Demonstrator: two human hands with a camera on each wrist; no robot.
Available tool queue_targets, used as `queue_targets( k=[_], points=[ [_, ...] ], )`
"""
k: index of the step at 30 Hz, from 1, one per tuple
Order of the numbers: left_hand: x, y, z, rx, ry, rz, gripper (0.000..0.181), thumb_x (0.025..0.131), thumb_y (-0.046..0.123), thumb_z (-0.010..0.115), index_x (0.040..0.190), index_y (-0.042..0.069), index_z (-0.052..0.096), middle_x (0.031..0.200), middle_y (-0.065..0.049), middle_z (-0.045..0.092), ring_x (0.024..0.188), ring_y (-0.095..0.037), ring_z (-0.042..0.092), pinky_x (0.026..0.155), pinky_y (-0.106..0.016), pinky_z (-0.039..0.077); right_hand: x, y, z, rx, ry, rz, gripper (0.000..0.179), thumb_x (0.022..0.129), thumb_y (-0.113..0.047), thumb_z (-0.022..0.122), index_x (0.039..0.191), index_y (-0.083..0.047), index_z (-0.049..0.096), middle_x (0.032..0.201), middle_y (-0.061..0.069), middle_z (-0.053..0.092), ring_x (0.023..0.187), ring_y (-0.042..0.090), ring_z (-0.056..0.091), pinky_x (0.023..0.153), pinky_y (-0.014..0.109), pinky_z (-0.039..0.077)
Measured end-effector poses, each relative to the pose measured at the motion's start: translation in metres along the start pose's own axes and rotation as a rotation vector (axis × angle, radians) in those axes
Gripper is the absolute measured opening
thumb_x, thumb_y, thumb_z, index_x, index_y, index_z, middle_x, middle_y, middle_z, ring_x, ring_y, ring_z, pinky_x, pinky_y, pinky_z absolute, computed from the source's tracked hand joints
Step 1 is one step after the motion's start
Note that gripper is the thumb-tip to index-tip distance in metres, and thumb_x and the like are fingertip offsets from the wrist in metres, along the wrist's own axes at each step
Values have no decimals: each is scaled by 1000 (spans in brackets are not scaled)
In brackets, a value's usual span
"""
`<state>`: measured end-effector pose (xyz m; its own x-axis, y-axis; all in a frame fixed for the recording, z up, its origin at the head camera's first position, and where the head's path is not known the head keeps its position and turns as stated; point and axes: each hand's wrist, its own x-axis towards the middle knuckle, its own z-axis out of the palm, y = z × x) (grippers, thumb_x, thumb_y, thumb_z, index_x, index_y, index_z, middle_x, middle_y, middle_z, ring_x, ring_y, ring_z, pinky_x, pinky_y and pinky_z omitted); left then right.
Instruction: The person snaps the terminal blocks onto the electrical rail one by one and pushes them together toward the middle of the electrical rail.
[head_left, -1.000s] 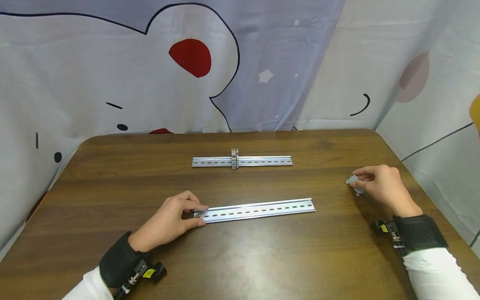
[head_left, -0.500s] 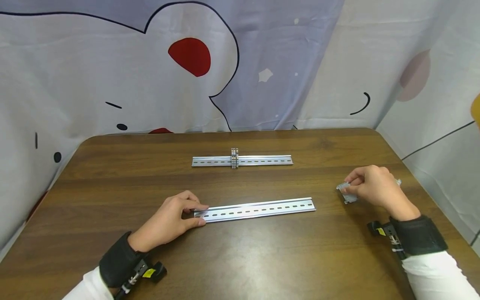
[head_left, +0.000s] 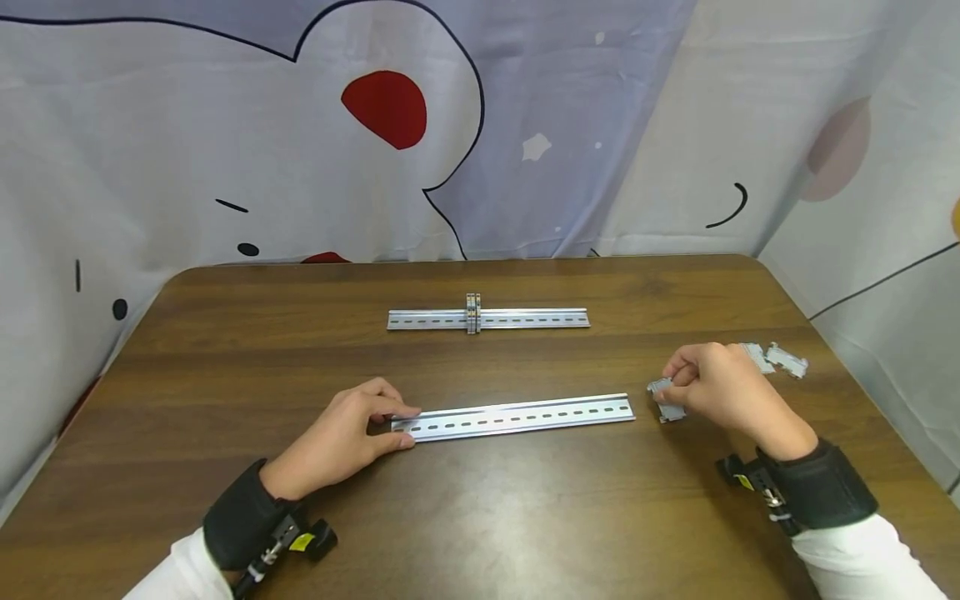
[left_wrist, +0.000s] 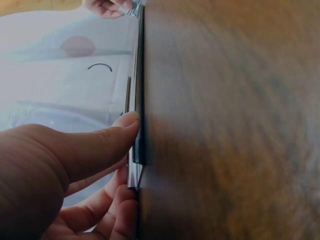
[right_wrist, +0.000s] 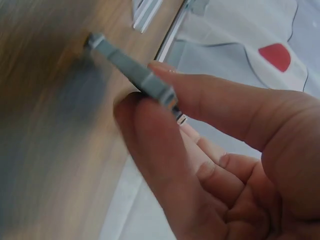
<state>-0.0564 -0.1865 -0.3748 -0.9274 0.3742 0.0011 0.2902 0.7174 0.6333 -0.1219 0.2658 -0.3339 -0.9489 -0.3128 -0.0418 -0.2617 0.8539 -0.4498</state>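
Observation:
My left hand (head_left: 348,429) pinches the left end of a slotted metal DIN rail (head_left: 517,417) lying across the near middle of the table; in the left wrist view the thumb presses along the rail's edge (left_wrist: 139,75). Between thumb and fingers, my right hand (head_left: 716,387) grips a thin grey terminal block (head_left: 666,402), just beyond the rail's right end. The right wrist view shows this block (right_wrist: 132,70) edge-on, held at one end. Behind the right hand lie two more grey terminal blocks (head_left: 787,360), one partly covered by the hand.
Farther back on the wooden table (head_left: 300,350) lies a second DIN rail (head_left: 536,318). Two narrow terminal blocks (head_left: 473,313) sit side by side near its middle. A printed curtain (head_left: 570,125) hangs behind the table and along its right side.
My right hand has moved left and toward me with the terminal block, coming nearer the rail's right end and uncovering the blocks behind. The left hand stays at the rail.

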Motion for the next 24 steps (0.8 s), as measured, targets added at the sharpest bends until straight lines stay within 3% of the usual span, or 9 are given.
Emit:
queue_targets(
  k=[11,18,24],
  points=[
    [-1,1,-1,-8,4,7,34,83,20,79,116,17,74,101,5,58,83,-13,54,71,-26,46,1,-25,18,79,-44,-42,20,79,-15,81,87,-5,66,66,-6,66,51,9,61,50,26,49],
    [-1,0,0,-25,4,4,33,83,19,79,116,17,74,101,5,58,83,-13,53,71,-27,45,2,-36,27,-22,72,-74,15,80,-9,77,88,-1,67,62,-7,62,47,5,56,51,27,44],
    [0,0,0,-32,7,5,31,84,18,79,115,17,74,101,5,58,83,-14,52,72,-28,45,3,-42,34,-130,166,-129,11,76,-3,72,80,-4,62,59,-5,49,49,7,45,51,28,39]
  ],
)
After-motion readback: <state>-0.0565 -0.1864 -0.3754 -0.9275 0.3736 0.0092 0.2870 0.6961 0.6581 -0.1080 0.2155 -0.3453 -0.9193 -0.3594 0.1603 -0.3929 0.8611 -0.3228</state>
